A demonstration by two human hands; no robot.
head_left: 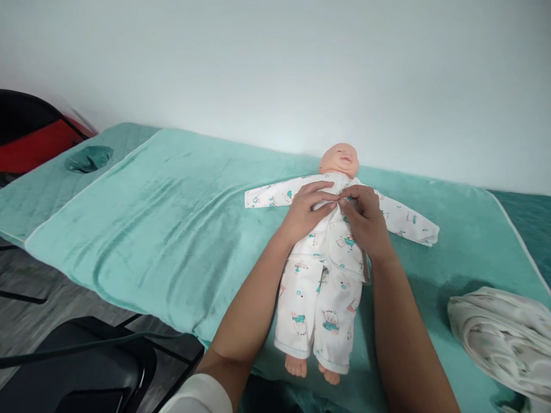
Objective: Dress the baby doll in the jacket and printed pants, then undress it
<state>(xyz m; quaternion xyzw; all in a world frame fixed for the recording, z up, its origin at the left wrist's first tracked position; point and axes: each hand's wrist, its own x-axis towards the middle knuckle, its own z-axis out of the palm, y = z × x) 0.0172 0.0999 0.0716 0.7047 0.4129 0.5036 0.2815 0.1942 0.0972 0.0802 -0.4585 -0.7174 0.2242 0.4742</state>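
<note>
printed pajama top (344, 246) is on the baby doll (338, 160), face up near the wall side of the massage table (26, 201), sleeves spread out. looks like button work on the upper front; fastening vs undoing, can't tell. left hand (306, 211) lies over the chest, fingers loosely bent, tips at the placket; right hand (365, 218) has thumb and forefinger nearly together there. can't tell if either pinches cloth or button, contact is hidden. one button (333, 225) shows just below. next move likely calls for fine fingertip control, placket edges aligned, fabric steadied. matching pants (316, 310) on, feet bare. teal cover (150, 229) underneath, bundled white cloth (503, 338) near the right forearm.
</note>
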